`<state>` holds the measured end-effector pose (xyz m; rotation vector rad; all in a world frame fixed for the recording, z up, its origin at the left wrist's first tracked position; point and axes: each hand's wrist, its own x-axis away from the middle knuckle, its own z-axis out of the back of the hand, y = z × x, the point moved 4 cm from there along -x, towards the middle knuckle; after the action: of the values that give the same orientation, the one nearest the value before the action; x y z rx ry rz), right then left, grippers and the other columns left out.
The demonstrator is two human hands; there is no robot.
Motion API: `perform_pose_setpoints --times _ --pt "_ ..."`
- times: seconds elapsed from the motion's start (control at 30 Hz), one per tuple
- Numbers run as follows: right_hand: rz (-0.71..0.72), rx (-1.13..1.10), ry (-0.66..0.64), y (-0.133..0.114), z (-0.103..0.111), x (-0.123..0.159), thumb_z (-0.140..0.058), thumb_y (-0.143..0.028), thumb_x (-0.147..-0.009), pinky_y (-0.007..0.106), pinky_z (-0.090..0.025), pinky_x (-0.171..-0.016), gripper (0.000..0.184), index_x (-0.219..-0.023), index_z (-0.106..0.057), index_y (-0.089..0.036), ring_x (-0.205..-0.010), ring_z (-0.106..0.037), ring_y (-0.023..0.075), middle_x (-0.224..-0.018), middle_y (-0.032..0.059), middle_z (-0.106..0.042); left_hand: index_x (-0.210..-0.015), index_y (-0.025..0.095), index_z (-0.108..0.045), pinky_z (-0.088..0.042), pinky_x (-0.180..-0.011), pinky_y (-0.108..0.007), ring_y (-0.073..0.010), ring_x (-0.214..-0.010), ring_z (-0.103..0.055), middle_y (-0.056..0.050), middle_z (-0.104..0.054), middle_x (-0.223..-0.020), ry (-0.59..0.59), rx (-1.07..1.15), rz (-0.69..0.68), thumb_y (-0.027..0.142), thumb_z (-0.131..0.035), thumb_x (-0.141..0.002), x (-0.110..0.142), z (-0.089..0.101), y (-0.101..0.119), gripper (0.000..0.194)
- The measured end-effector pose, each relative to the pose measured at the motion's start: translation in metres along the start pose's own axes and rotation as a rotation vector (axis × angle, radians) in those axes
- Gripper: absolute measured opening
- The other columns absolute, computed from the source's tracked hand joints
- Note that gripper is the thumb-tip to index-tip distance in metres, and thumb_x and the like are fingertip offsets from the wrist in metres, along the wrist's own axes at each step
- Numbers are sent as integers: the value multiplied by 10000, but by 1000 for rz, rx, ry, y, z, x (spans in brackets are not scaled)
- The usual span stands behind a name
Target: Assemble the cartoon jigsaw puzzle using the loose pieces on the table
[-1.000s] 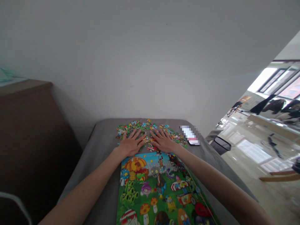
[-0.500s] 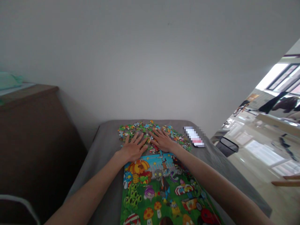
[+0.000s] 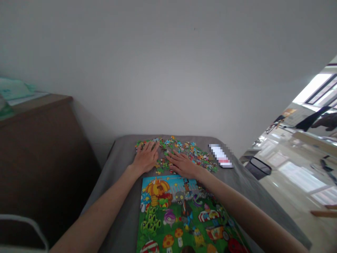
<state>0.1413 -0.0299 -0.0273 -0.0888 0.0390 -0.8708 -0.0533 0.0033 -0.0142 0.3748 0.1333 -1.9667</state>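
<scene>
Loose jigsaw puzzle pieces (image 3: 195, 149) lie heaped and spread across the far end of a grey cloth-covered surface (image 3: 118, 158). My left hand (image 3: 146, 157) rests palm down on the left part of the heap, its fingers stretched out. On the middle of the pieces lies my right hand (image 3: 183, 165), flat, with fingers pointing left. In front of both hands is a colourful picture sheet (image 3: 168, 214) with cartoon plants and a zombie. My right forearm crosses over its right edge. Pieces under the palms are hidden.
A phone (image 3: 221, 155), its screen blurred, lies right of the pieces. A wall (image 3: 168, 70) rises behind the surface. At left stands a brown cabinet (image 3: 39, 140) with a pale green packet (image 3: 15, 88) on top. A dark mesh-like object (image 3: 258, 168) sits beyond the right edge.
My left hand has moved up and away from the picture sheet, onto the left pieces. My right hand has shifted slightly down toward the sheet. The view has tilted a little.
</scene>
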Motion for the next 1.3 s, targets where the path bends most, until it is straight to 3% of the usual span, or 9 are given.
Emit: perform_pose_setpoints --times 0.1,0.23,0.43,0.7,0.93,1.0,1.1,1.2,1.3 --pt "-18 8 -11 -1 -5 2 -241 -526 -1050 487 -194 -1225 628 -1589 -242 -204 -1530 -152 284 -1648 72 -229 -1352 172 -598 -394 -1087 -447 -246 -1277 -562 -108 -640 -1356 21 75 50 273 -240 -1018 5 23 -13 499" --pt "16 3 -17 -4 -6 -1 -247 -543 -1045 497 -147 -1237 640 -1593 -228 -213 -1537 -102 286 -1656 46 -205 -1208 216 -688 -465 -1015 -383 -236 -1184 -635 -66 -684 -1299 -139 89 -31 304 -299 -1014 19 28 -11 444" --pt "52 -27 -55 -12 -6 -12 -226 -576 -1038 493 -109 -1240 638 -1589 -239 -254 -1541 -49 280 -1660 37 -184 -1441 163 -504 -294 -1160 -546 -282 -1428 -409 -114 -472 -1526 -285 -15 -148 342 -329 -1020 29 -2 9 490" --pt "19 -27 -60 -1 -4 -16 -238 -625 -1018 521 -109 -1228 631 -1575 -264 -329 -1534 -11 317 -1677 64 -35 -1512 243 -401 -119 -1174 -657 -298 -1479 -314 -64 -365 -1594 -182 -2 -148 347 -244 -1043 16 -18 11 505" --pt "-57 15 -56 18 -5 0 -197 -630 -1014 489 -87 -1241 764 -1605 -125 -152 -1542 -46 268 -1662 133 -121 -1532 208 -355 -211 -1200 -522 -227 -1448 -382 -70 -418 -1567 -150 102 -266 332 -291 -1026 13 -18 18 526" --pt "-71 0 -68 16 -6 5 -191 -630 -1015 488 -93 -1239 758 -1603 -151 -153 -1541 -19 272 -1665 141 -89 -1519 216 -386 -201 -1211 -498 -218 -1468 -344 -56 -413 -1572 -88 86 -227 342 -290 -1028 10 -14 10 516" --pt "-62 -51 -82 6 -6 5 -183 -636 -1015 513 -95 -1231 697 -1597 -203 -253 -1538 24 281 -1674 104 -23 -1501 182 -426 -191 -1212 -514 -257 -1499 -274 -81 -370 -1595 -35 1 -44 333 -311 -1019 5 -12 -11 518" --pt "-24 -66 -93 -4 -6 -2 -182 -660 -1004 551 -63 -1223 659 -1577 -254 -340 -1533 44 302 -1676 63 15 -1530 145 -374 -200 -1198 -565 -291 -1503 -255 -120 -321 -1612 -97 -39 103 355 -303 -1025 3 -16 -26 551" --pt "-28 -27 -70 -8 -6 -11 -189 -674 -995 547 -58 -1227 711 -1596 -192 -295 -1535 32 303 -1672 85 -3 -1545 185 -348 -150 -1184 -643 -305 -1512 -225 -112 -283 -1626 -161 -20 62 406 -265 -1040 5 -20 -23 557"
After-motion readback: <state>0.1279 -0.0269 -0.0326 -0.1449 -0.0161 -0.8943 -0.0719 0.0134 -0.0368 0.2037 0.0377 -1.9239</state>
